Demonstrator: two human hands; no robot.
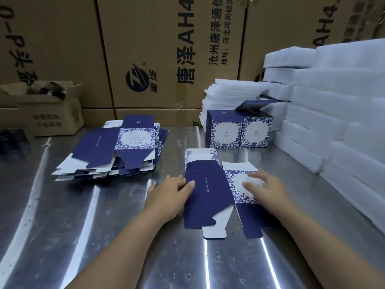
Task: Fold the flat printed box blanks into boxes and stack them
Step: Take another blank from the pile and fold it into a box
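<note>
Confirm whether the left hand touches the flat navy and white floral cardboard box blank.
Touching. The head view shows the left hand laying its thumb on the flat navy and white floral cardboard box blank, at its left edge.

Two boxes (239, 131) are counted, one loose blank (208, 197), and one pile of blanks (112, 151), its sheets not countable. One small open carton (50, 117) is noted.

navy, white-floral blank (208, 197); white foam (333, 113).

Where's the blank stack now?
In the head view, the stack lies left on the table, beyond the left hand, left of the folded boxes.
</note>
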